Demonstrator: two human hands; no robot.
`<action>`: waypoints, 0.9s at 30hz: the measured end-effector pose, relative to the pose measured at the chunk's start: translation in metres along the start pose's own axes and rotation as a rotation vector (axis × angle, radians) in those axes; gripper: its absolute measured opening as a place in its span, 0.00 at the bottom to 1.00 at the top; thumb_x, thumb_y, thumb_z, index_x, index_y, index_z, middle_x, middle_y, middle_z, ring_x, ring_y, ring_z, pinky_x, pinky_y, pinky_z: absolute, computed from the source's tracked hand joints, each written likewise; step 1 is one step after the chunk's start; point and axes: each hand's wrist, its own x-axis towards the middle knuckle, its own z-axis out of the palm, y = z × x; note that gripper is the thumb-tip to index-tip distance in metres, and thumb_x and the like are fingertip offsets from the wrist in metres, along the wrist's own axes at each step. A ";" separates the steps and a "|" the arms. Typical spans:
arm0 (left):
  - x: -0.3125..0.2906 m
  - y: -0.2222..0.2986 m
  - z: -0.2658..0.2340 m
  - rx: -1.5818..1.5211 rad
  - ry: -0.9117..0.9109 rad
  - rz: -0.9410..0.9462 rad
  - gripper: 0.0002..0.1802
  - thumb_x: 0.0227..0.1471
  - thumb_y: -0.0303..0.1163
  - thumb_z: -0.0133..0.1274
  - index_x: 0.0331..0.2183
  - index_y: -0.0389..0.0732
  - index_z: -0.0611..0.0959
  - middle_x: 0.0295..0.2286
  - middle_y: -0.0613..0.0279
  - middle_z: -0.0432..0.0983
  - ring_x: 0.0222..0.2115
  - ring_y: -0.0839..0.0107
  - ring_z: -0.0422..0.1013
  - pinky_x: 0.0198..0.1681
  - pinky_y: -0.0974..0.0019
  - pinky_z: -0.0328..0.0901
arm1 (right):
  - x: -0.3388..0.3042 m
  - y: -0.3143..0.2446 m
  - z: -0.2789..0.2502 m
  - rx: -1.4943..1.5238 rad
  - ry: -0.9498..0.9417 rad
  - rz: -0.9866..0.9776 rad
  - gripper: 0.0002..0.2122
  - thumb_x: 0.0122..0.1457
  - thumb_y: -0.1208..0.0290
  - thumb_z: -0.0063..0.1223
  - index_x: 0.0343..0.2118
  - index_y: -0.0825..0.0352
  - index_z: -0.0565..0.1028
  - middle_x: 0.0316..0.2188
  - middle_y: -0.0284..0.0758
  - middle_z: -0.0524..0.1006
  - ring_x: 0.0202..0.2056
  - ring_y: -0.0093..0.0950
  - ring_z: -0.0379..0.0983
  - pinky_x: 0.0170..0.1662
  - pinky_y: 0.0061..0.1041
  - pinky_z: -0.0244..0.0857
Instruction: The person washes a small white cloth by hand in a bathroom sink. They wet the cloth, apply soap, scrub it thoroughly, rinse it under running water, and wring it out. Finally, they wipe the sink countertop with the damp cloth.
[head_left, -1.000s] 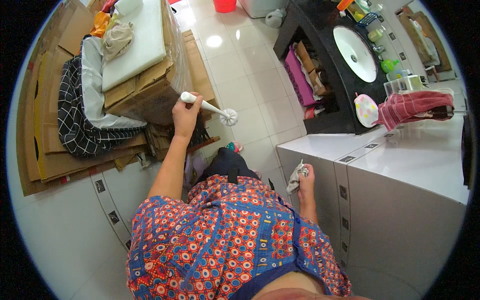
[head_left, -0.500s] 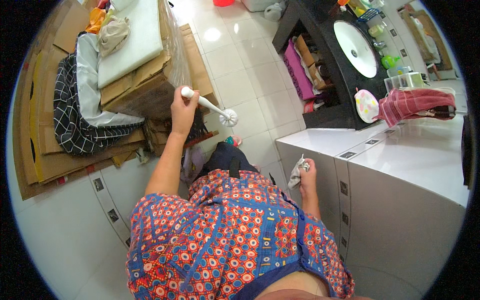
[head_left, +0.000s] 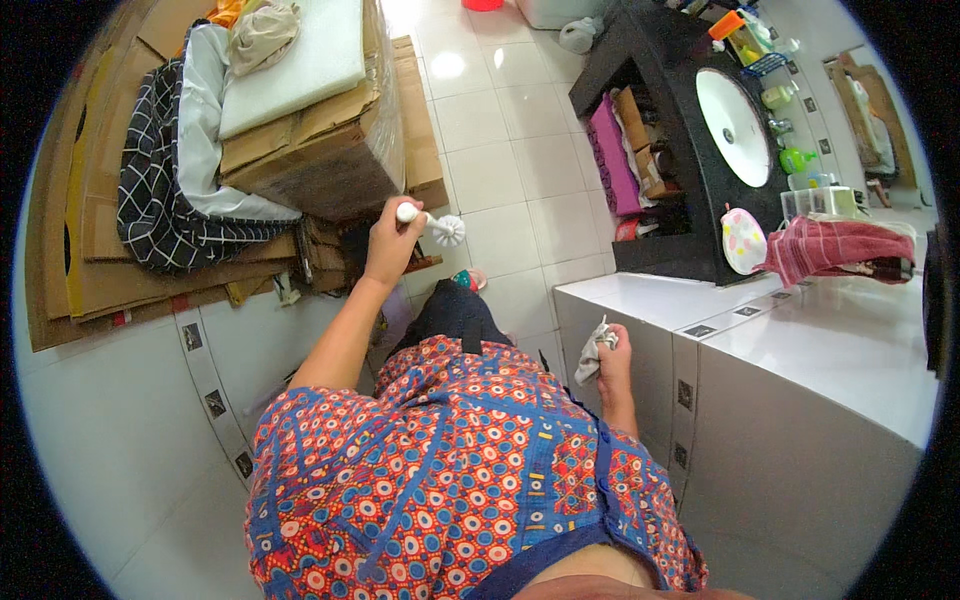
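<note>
One white, round-headed, long-handled brush (head_left: 447, 231), upper-left of frame centre, points its long axis rightward, slightly down; I see left hand (head_left: 389, 248) fingers clamped on it, right hand (head_left: 615, 352) fingers clamped on crumpled greyish cloth (head_left: 590, 362).

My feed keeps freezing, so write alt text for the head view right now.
A person's left hand grips a white round-headed brush, while the right hand holds a crumpled pale cloth. To the left are a cardboard box and black-and-white checked fabric; to the right, a black counter with a white oval sink.
</note>
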 end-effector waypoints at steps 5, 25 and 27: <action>-0.013 0.028 -0.003 0.325 -0.119 0.147 0.13 0.44 0.27 0.59 0.35 0.39 0.77 0.33 0.57 0.73 0.35 0.61 0.71 0.37 0.64 0.66 | 0.026 -0.010 0.006 0.070 -0.025 -0.054 0.14 0.45 0.85 0.49 0.35 0.61 0.67 0.26 0.27 0.68 0.26 0.18 0.65 0.28 0.19 0.63; 0.149 0.052 0.077 0.259 -0.234 0.203 0.14 0.39 0.25 0.60 0.33 0.39 0.77 0.32 0.55 0.72 0.36 0.53 0.69 0.39 0.58 0.65 | 0.160 -0.117 0.048 0.116 0.130 -0.045 0.14 0.48 0.87 0.42 0.36 0.62 0.65 0.24 0.28 0.68 0.24 0.20 0.66 0.25 0.22 0.64; 0.174 0.057 0.079 0.215 -0.248 0.221 0.15 0.39 0.24 0.60 0.34 0.39 0.77 0.32 0.56 0.72 0.36 0.54 0.70 0.39 0.59 0.65 | 0.185 -0.149 0.069 0.105 0.130 -0.088 0.15 0.48 0.87 0.43 0.37 0.62 0.65 0.25 0.28 0.68 0.25 0.20 0.67 0.26 0.22 0.64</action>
